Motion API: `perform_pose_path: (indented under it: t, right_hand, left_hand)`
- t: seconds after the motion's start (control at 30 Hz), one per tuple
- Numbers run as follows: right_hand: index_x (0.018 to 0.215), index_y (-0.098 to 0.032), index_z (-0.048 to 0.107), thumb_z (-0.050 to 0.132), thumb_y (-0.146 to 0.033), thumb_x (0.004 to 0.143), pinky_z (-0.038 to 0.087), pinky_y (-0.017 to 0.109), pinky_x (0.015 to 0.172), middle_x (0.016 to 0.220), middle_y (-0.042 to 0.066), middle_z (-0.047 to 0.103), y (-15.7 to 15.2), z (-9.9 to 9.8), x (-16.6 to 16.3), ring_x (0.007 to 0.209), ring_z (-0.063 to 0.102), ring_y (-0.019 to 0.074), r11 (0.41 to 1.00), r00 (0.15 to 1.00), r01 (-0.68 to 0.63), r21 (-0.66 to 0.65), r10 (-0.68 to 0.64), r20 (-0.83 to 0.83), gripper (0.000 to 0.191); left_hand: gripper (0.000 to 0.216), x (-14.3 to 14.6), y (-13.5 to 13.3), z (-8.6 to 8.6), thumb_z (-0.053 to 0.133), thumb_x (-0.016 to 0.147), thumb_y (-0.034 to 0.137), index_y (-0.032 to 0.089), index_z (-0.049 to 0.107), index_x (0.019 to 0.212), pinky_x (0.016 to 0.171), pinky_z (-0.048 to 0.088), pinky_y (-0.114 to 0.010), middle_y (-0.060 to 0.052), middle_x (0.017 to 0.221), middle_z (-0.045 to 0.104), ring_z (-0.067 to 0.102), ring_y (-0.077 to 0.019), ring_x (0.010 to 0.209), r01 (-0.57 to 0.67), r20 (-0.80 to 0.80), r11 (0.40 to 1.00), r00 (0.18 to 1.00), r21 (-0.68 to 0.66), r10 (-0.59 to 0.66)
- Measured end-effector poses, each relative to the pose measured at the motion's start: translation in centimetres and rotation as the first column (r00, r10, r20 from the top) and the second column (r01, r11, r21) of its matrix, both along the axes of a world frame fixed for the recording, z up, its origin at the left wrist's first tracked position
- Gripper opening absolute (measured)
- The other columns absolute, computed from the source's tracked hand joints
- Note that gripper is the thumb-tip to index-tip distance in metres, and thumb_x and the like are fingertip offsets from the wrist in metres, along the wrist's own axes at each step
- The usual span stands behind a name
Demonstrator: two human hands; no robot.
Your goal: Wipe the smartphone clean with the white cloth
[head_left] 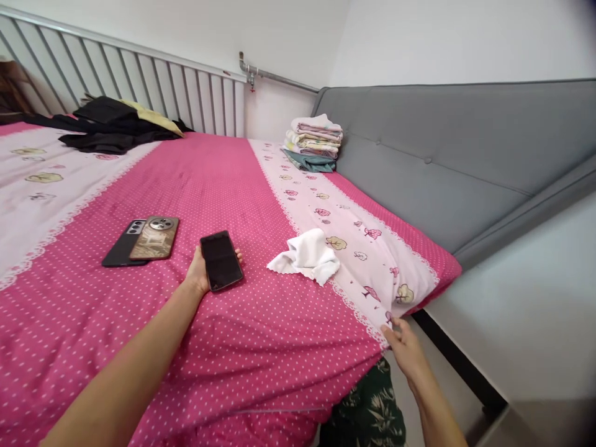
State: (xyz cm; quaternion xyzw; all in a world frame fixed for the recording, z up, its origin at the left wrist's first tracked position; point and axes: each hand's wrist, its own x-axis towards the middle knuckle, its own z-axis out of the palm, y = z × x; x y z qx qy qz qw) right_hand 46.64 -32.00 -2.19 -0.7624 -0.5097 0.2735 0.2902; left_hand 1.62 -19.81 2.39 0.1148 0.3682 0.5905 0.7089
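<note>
A dark-screened smartphone [221,261] lies face up in my left hand [199,273], which is wrapped round it from beneath, fingertips showing at its right edge. My right hand [404,344] pinches the edge of the pink-and-white bedsheet [288,335] at the near right corner of the bed, pulling the cloth into folds. Between my hands, a crumpled white cloth [307,256] rests on the sheet. Left of my left hand, a phone with a gold patterned back [156,239] lies partly over a black phone [121,246], both with camera side up.
Folded cloths [314,141] are stacked by the grey padded headboard [442,149]. Dark clothes [116,124] lie heaped at the far left, before a striped panel [186,93]. A pipe [279,79] runs along the wall. Green patterned fabric [372,403] shows below the bed's near edge.
</note>
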Motion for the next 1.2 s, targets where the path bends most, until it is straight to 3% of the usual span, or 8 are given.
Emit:
perform_pose_path:
  t: [0.17,0.33,0.4,0.5,0.6,0.73,0.87,1.2]
  right_hand:
    - [0.099,-0.012,0.056,0.051,-0.042,0.069,0.04,0.049,0.085,0.092,0.016,0.061,2.4,1.7,-1.9,0.093,0.057,0.0352,0.998,0.977,-0.032,0.051,0.021,0.211,0.043]
    - [0.127,-0.02,0.043,0.049,-0.038,0.079,0.04,0.039,0.09,0.122,0.011,0.049,8.1,6.3,-8.9,0.11,0.05,0.027,0.948,0.916,-0.289,0.132,0.234,0.325,0.051]
    - [0.13,-0.023,0.04,0.054,-0.029,0.077,0.039,0.036,0.091,0.129,0.009,0.044,10.3,8.2,-11.8,0.116,0.046,0.025,0.902,0.852,-0.428,0.057,0.382,0.357,0.055]
    - [0.131,-0.024,0.038,0.064,-0.02,0.071,0.039,0.033,0.087,0.129,0.007,0.045,13.0,9.9,-14.9,0.115,0.047,0.0239,0.823,0.725,-0.543,-0.167,0.56,0.402,0.065]
    - [0.113,-0.018,0.049,0.07,-0.016,0.065,0.04,0.03,0.07,0.11,0.008,0.056,14.9,9.7,-16.3,0.097,0.055,0.0244,0.797,0.657,-0.524,-0.3,0.602,0.453,0.053]
    - [0.096,-0.013,0.054,0.063,-0.004,0.065,0.033,0.029,0.062,0.096,0.011,0.06,16.7,8.2,-16.8,0.089,0.056,0.026,0.794,0.622,-0.509,-0.332,0.606,0.496,0.034]
    - [0.087,-0.018,0.058,0.052,-0.003,0.073,0.03,0.028,0.058,0.083,0.006,0.063,17.2,7.7,-16.1,0.078,0.058,0.0227,0.782,0.62,-0.529,-0.329,0.621,0.48,0.022]
    - [0.081,-0.023,0.055,0.044,-0.031,0.089,0.038,0.027,0.067,0.081,-0.001,0.058,17.4,10.4,-12.1,0.076,0.053,0.0157,0.807,0.825,-0.562,0.183,0.561,0.06,0.016]
  left_hand:
    - [0.066,0.3,2.8,1.6,0.025,0.084,0.061,0.008,0.063,0.096,0.065,0.055,-0.046,-0.021,0.085,0.069,0.068,-0.0306,0.074,0.062,0.001,0.998,0.998,0.022,-0.062]
    - [0.075,4.3,7.2,4.8,0.017,0.083,0.067,0.01,0.063,0.096,0.071,0.054,-0.043,-0.017,0.083,0.07,0.068,-0.0275,0.075,0.16,0.076,0.959,0.98,0.235,-0.182]
    - [0.079,6.7,8.8,5.4,0.015,0.081,0.07,0.009,0.064,0.094,0.072,0.054,-0.042,-0.017,0.083,0.07,0.068,-0.0271,0.075,0.226,0.104,0.936,0.959,0.27,-0.262]
    - [0.086,9.6,10.6,4.3,0.016,0.075,0.077,0.007,0.064,0.094,0.075,0.052,-0.045,-0.02,0.085,0.069,0.067,-0.0297,0.078,0.336,0.097,0.918,0.927,0.212,-0.362]
    - [0.089,10.7,11.5,1.2,0.017,0.075,0.078,0.004,0.063,0.095,0.078,0.051,-0.044,-0.021,0.084,0.068,0.067,-0.029,0.078,0.369,0.104,0.922,0.919,0.116,-0.381]
    - [0.095,10.3,11.9,-2.0,0.012,0.073,0.079,0.001,0.064,0.09,0.075,0.051,-0.041,-0.022,0.081,0.067,0.065,-0.0277,0.074,0.396,0.122,0.918,0.91,0.021,-0.395]
    - [0.098,10.0,11.7,-1.9,0.013,0.072,0.08,-0.002,0.064,0.091,0.077,0.049,-0.038,-0.022,0.081,0.066,0.064,-0.027,0.075,0.438,0.157,0.896,0.883,0.064,-0.443]
    - [0.101,11.2,10.7,-1.1,0.011,0.07,0.082,0.0,0.062,0.098,0.082,0.045,-0.039,-0.021,0.088,0.066,0.063,-0.0282,0.082,0.547,0.311,0.817,0.756,0.181,-0.576]
